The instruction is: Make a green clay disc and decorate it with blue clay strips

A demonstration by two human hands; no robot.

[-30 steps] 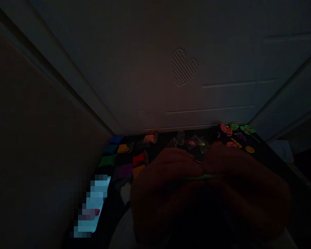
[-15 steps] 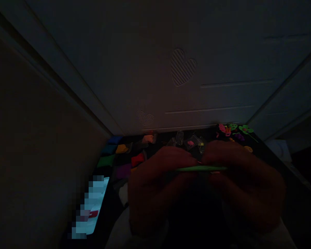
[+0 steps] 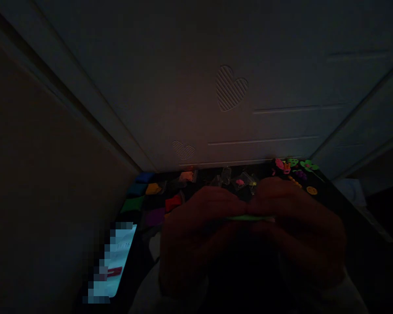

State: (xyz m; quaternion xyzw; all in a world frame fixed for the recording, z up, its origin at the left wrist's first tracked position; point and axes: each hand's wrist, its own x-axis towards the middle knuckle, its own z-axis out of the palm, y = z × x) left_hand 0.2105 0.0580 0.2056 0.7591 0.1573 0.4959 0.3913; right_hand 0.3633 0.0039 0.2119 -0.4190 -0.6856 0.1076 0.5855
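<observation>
In the dim light, a thin light-green strip (image 3: pixel 249 217) lies level between my two hands. My left hand (image 3: pixel 196 231) pinches its left part, thumb below and fingers above. The right end is pinched the same way by my right hand (image 3: pixel 298 231). The fingertips of both hands meet near the middle of the strip, covering much of it. What it is made of cannot be made out. Both hands are held above the dark table, nearer to me than the small packets.
Coloured packets, among them a green one (image 3: pixel 133 204), a red one (image 3: pixel 173 203) and a purple one (image 3: pixel 155 216), lie at left. A lit phone (image 3: pixel 119 261) is at the lower left. Small colourful shapes, including a green flower (image 3: pixel 309 165), sit at the back right before a pale panel (image 3: pixel 183 87).
My hands have drawn slightly closer together, the right one moving left. The green strip now sits a little lower, with less of it showing.
</observation>
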